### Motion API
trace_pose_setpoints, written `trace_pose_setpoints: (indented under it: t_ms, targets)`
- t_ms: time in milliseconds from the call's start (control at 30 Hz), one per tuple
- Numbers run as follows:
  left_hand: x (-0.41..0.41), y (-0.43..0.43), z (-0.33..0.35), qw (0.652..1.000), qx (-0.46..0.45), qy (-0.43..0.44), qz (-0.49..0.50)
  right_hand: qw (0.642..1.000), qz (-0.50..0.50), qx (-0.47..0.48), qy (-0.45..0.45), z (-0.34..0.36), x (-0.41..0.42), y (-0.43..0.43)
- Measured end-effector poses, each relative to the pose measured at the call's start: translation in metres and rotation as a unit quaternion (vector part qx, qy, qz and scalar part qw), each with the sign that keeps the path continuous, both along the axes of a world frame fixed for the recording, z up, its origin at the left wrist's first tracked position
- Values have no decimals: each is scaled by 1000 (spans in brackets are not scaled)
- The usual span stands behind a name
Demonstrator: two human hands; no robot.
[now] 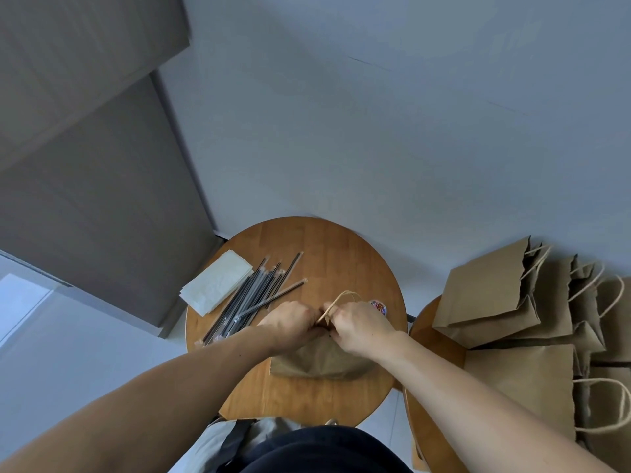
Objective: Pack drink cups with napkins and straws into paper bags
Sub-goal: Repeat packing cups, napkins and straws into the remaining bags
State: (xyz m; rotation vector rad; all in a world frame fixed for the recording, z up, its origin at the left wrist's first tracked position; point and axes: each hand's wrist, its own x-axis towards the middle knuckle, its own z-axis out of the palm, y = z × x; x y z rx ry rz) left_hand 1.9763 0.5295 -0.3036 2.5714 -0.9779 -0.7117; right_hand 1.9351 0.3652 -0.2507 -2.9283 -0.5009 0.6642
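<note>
A brown paper bag (pixel 319 361) stands on the round wooden table (pixel 341 254). My left hand (pixel 290 322) and my right hand (pixel 358 327) both grip its top edge, close together, fingers curled on the paper. A twisted paper handle (pixel 345 295) loops up between them. Just past my right hand peeks the lid of a drink cup (pixel 378 306), mostly hidden. Several wrapped black straws (pixel 254 295) lie fanned on the table's left. A stack of white napkins (pixel 216 283) sits at the left rim.
To the right, a second wooden surface (pixel 430 336) carries a pile of flat brown paper bags (pixel 512 302) with rope handles. A grey cabinet (pixel 85 199) stands at the left, a pale wall behind the table.
</note>
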Motion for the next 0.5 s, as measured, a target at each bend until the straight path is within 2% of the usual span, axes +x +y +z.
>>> trace_pose_setpoints:
  t_ms: [233,367,433,500]
  targets:
    - [-9,4,-7,999,-44,-22,21,1000,5,-15,-17,-4,-10,2]
    - [-8,5,-2,998,-38,-26,33,999,-10,0,-39,-6,-14,2]
    - [-4,5,4,999,-19,-35,37,997,-28,38,-57,-8,-18,0]
    - [-2,7,10,999,-18,-24,44,988,-54,117,-89,-7,-27,-3]
